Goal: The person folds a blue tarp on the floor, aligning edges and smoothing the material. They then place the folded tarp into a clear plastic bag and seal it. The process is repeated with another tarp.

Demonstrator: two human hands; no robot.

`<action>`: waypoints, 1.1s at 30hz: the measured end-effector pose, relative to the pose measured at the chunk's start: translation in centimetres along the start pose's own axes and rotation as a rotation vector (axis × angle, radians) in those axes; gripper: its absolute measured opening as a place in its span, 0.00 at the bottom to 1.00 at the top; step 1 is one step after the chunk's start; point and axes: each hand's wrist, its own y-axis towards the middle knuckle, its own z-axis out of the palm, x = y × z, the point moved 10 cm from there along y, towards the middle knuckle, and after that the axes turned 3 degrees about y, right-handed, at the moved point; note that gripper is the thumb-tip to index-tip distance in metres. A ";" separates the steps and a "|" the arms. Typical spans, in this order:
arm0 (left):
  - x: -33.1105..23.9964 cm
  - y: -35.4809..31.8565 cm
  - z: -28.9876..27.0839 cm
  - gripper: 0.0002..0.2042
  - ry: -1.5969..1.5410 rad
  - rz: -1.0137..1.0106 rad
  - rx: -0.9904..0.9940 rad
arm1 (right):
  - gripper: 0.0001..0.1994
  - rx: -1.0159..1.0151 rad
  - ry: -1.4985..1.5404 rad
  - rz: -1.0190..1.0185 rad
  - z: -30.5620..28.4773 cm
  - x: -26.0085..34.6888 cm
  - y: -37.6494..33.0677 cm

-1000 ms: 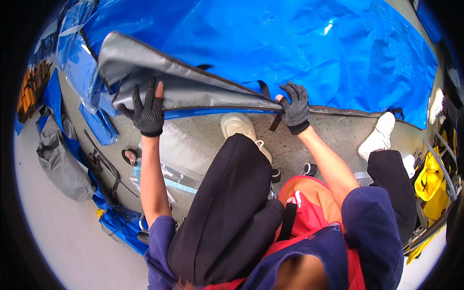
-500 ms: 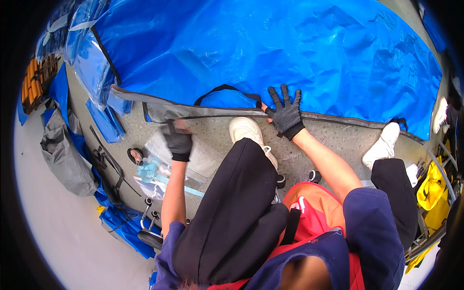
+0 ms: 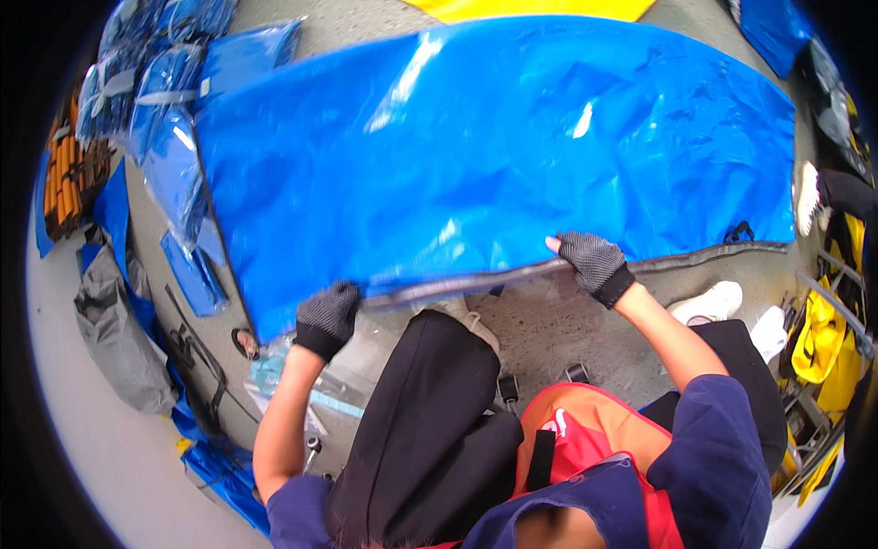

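A large blue tarpaulin sheet (image 3: 494, 146) with a grey-bound near edge spreads across the floor in front of me. My left hand (image 3: 327, 320), in a black fingerless-looking glove, is closed on the near edge toward its left end. Further right along that edge, my right hand (image 3: 593, 261), gloved in dotted dark fabric, grips it too, thumb lying on the blue side. Between the two hands the edge is stretched and lifted toward me. The curled fingertips of both hands are mostly hidden. A small black strap (image 3: 739, 231) shows near the tarpaulin's right end.
Plastic-wrapped blue packs (image 3: 169, 82) are stacked at the far left, near orange rods (image 3: 64, 178). A grey bundle (image 3: 119, 329) and black straps (image 3: 206, 357) lie at left. Yellow fabric (image 3: 823, 357) hangs on a metal frame at right. Another person's shoe (image 3: 807, 197) stands beside the tarpaulin's right end.
My right hand went from lying spread on the tarpaulin to gripping its edge. My left hand now holds the edge as well. The left end has come nearer, and the black handle loop is out of sight.
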 end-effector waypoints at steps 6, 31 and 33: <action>-11.7 8.0 -6.4 0.27 -0.879 0.485 0.413 | 0.20 0.407 0.052 0.058 -3.2 3.0 -5.2; 22.1 -0.9 10.8 0.21 -0.730 -0.415 0.733 | 0.33 0.668 0.217 0.332 -1.5 -19.1 17.6; 22.8 -3.8 9.1 0.22 -0.550 -0.317 0.668 | 0.27 0.666 0.328 0.378 -1.5 -18.5 17.3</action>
